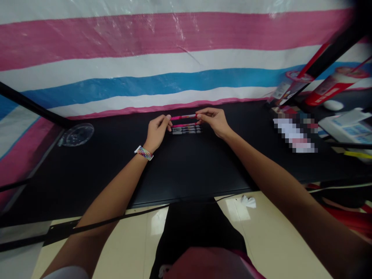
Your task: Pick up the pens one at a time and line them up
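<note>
Head view: left hand (pixel 157 131) and right hand (pixel 213 120) each pinch one end of pink pen (pixel 184 117), held level above pen row (pixel 186 129) at frame centre on black bench (pixel 186 166), likely for alignment. Clear lid (pixel 78 134) far left.

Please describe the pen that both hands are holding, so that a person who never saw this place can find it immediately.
Start at the black table in front of the striped pink, white and blue sheet. Near its far edge, the left hand and right hand pinch the two ends of a pink pen. It is the only one lifted; the other pens lie flat in a row just below it.
</note>
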A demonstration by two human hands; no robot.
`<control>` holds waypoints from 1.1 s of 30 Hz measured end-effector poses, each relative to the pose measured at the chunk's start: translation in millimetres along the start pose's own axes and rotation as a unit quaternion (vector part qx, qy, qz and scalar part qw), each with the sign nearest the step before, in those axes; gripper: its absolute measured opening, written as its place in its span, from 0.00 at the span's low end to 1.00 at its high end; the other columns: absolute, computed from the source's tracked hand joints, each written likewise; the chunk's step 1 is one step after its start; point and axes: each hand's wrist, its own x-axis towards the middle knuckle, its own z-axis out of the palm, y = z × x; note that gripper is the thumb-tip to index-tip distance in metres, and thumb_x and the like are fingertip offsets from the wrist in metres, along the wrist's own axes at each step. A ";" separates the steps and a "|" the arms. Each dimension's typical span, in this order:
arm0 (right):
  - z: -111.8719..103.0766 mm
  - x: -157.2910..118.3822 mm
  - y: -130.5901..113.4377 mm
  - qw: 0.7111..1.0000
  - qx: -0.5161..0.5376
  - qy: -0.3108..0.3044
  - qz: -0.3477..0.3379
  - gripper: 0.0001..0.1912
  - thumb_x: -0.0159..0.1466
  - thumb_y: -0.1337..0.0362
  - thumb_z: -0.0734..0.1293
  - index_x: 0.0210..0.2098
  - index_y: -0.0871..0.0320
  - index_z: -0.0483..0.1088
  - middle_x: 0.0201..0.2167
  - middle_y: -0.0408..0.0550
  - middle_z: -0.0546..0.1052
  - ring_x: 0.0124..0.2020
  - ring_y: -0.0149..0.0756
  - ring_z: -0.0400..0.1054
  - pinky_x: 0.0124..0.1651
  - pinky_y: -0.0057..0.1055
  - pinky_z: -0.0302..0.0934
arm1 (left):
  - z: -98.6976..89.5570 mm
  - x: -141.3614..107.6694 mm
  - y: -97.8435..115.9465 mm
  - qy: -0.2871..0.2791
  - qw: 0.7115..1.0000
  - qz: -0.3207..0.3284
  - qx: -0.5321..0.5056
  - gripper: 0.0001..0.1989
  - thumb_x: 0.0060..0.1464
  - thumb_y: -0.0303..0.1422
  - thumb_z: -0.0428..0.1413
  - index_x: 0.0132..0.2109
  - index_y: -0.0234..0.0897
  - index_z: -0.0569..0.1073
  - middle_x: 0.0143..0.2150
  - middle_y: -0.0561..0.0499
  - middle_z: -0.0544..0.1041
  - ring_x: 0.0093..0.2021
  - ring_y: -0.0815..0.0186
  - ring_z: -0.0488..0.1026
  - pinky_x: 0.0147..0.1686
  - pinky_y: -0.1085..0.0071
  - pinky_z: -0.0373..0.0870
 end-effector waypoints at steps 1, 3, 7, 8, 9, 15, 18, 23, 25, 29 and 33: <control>-0.4 0.5 0.5 1.000 -0.002 -0.001 0.003 0.16 0.57 0.51 0.85 0.40 0.52 0.87 0.35 0.47 0.86 0.33 0.40 0.80 0.46 0.47 0.81 | 0.2 0.2 -0.1 0.003 1.000 -0.004 -0.001 0.16 0.73 0.42 0.60 0.36 0.41 0.78 0.27 0.53 0.77 0.31 0.66 0.76 0.40 0.66 0.74; -0.9 1.4 1.3 1.000 -0.007 0.000 0.008 0.16 0.57 0.50 0.85 0.40 0.52 0.87 0.35 0.47 0.86 0.33 0.41 0.80 0.46 0.47 0.81 | 0.6 0.9 -1.1 0.016 1.000 -0.008 -0.023 0.08 0.67 0.39 0.67 0.42 0.42 0.79 0.30 0.54 0.79 0.34 0.65 0.78 0.41 0.66 0.75; -1.0 2.0 2.3 1.000 -0.006 0.001 0.007 0.17 0.57 0.50 0.84 0.41 0.52 0.87 0.35 0.46 0.86 0.33 0.40 0.80 0.47 0.46 0.80 | -0.1 1.2 -2.5 0.026 1.000 -0.002 -0.012 0.14 0.69 0.43 0.65 0.36 0.41 0.77 0.28 0.53 0.78 0.31 0.67 0.75 0.39 0.67 0.72; -0.7 1.8 2.2 1.000 -0.007 -0.002 0.006 0.17 0.57 0.51 0.84 0.41 0.52 0.87 0.36 0.46 0.86 0.34 0.40 0.80 0.48 0.46 0.80 | -0.6 1.0 -2.4 0.027 1.000 -0.004 0.002 0.20 0.72 0.45 0.62 0.32 0.41 0.76 0.25 0.53 0.76 0.28 0.67 0.72 0.35 0.67 0.70; -0.5 1.5 2.0 1.000 -0.009 -0.005 0.004 0.17 0.56 0.52 0.84 0.41 0.52 0.87 0.37 0.46 0.86 0.35 0.40 0.80 0.49 0.46 0.80 | -0.9 0.8 -2.3 0.031 0.999 -0.009 0.013 0.25 0.74 0.48 0.59 0.29 0.41 0.75 0.22 0.54 0.72 0.25 0.68 0.69 0.32 0.68 0.67; -0.9 1.4 1.2 0.999 -0.034 0.019 -0.025 0.11 0.57 0.61 0.80 0.41 0.52 0.85 0.38 0.47 0.85 0.41 0.44 0.80 0.56 0.50 0.79 | -2.3 2.3 -5.9 0.062 0.998 -0.016 0.008 0.25 0.73 0.50 0.60 0.28 0.41 0.75 0.23 0.53 0.71 0.26 0.68 0.68 0.31 0.68 0.67; -3.0 4.8 2.5 0.997 -0.037 0.058 -0.030 0.10 0.57 0.61 0.78 0.39 0.52 0.83 0.39 0.49 0.84 0.42 0.45 0.79 0.55 0.50 0.79 | -3.4 3.9 -10.0 0.068 0.998 -0.011 -0.013 0.14 0.67 0.45 0.66 0.35 0.42 0.80 0.32 0.51 0.80 0.36 0.65 0.77 0.42 0.66 0.75; -5.4 8.4 3.8 0.994 -0.044 0.099 -0.024 0.08 0.57 0.61 0.78 0.37 0.51 0.81 0.40 0.50 0.85 0.45 0.47 0.79 0.55 0.51 0.79 | -4.6 4.1 -12.5 0.072 0.997 -0.015 -0.015 0.08 0.64 0.41 0.68 0.42 0.42 0.84 0.40 0.49 0.85 0.42 0.62 0.81 0.49 0.62 0.78; -3.9 6.4 2.5 0.995 -0.039 0.089 -0.022 0.09 0.56 0.60 0.78 0.37 0.51 0.82 0.40 0.49 0.85 0.45 0.47 0.79 0.55 0.50 0.79 | -4.1 3.3 -10.7 0.059 0.998 -0.014 -0.012 0.09 0.65 0.41 0.68 0.40 0.42 0.83 0.38 0.49 0.85 0.40 0.62 0.81 0.48 0.63 0.78; 1.9 -1.0 -1.5 1.000 -0.024 0.016 -0.013 0.11 0.55 0.59 0.81 0.39 0.51 0.85 0.38 0.47 0.85 0.41 0.45 0.79 0.56 0.50 0.78 | -2.5 0.4 -5.9 0.003 1.000 -0.012 0.020 0.24 0.73 0.49 0.61 0.29 0.41 0.78 0.27 0.51 0.77 0.30 0.65 0.74 0.37 0.65 0.73; 3.7 -3.1 -2.0 1.000 -0.010 0.003 -0.001 0.12 0.55 0.59 0.82 0.39 0.51 0.86 0.36 0.47 0.85 0.39 0.43 0.79 0.55 0.50 0.77 | -1.4 -1.9 -2.4 -0.003 0.999 -0.015 0.053 0.33 0.76 0.54 0.54 0.24 0.42 0.73 0.21 0.52 0.68 0.26 0.65 0.68 0.34 0.64 0.70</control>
